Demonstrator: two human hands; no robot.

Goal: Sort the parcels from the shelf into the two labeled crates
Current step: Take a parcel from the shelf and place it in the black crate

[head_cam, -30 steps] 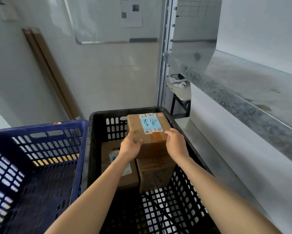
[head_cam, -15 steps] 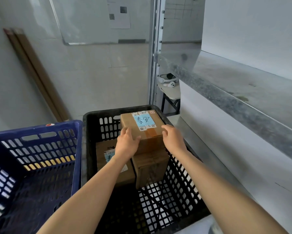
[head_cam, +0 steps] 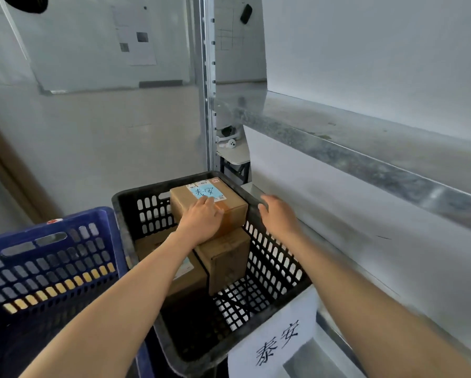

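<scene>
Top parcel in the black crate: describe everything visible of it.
The top parcel is a brown cardboard box taped shut, with a white printed label and a blue sticker bearing two handwritten characters. It lies flat on a lower box at the far end of the black crate. The left hand rests on its top; the right hand is off it.

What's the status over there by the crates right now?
Left hand flat on the top box. Right hand open, off it, near the black crate rim. Top box sits on a lower box inside. Nothing blocking.
</scene>
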